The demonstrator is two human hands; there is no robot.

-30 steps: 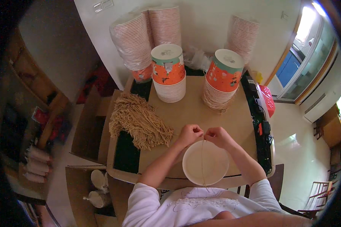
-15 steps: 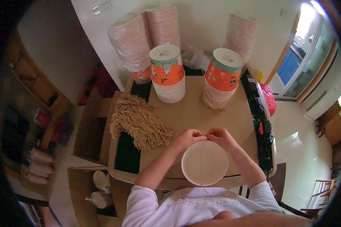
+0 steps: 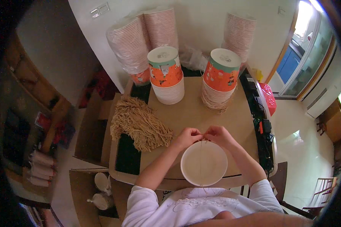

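Observation:
At the table's near edge, a white paper bucket (image 3: 215,166) stands with its round mouth facing up. A thin tan string (image 3: 201,157) runs across that mouth from far rim to near rim. My left hand (image 3: 188,138) and my right hand (image 3: 218,136) meet at the far rim, both pinching the string; the fingertips partly hide the exact spot. To the left lies a thick bundle of tan strings (image 3: 140,123). Beyond my hands stand two upside-down stacks of orange and green buckets, the left stack (image 3: 166,75) and the right stack (image 3: 221,77), the right with strings hanging round its lower part.
Tall plastic-wrapped bucket stacks (image 3: 161,28) line the wall, with another wrapped stack (image 3: 239,36) at the right. Black power strips and cables (image 3: 267,128) lie along the table's right edge. Open cardboard boxes (image 3: 89,181) sit left of the table. A red stool (image 3: 268,99) is at the right.
Both hands have shifted very slightly at the far rim, still pinching the string. The whole view has tilted a little; the bucket and stacks otherwise stay put.

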